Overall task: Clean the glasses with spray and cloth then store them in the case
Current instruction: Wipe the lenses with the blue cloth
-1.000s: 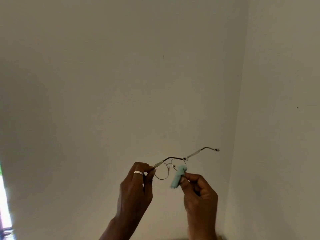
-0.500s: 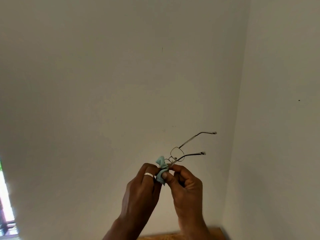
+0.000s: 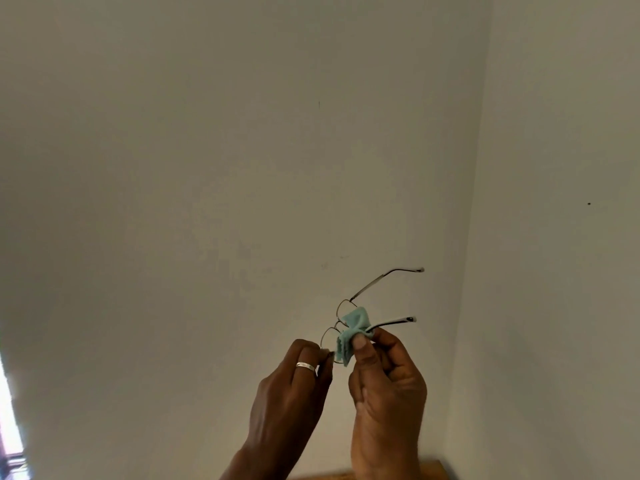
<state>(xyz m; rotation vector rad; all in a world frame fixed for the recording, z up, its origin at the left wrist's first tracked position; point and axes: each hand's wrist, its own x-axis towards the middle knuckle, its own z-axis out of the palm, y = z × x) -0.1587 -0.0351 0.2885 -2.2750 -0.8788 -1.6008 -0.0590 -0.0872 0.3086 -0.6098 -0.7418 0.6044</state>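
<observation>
Both hands are raised in front of a pale wall (image 3: 242,168). Left hand (image 3: 294,393) pinches the glasses (image 3: 346,317) at the frame's outer edge, probably to steady them and keep skin off the lenses. Right hand (image 3: 388,386) is closed on a small teal cloth (image 3: 353,332), pressing it against the lens nearer it, so wiping seems under way. Temple arms jut out above and beyond the right hand. Below the right wrist a wooden edge (image 3: 429,467) shows. Spray and case are out of view.
</observation>
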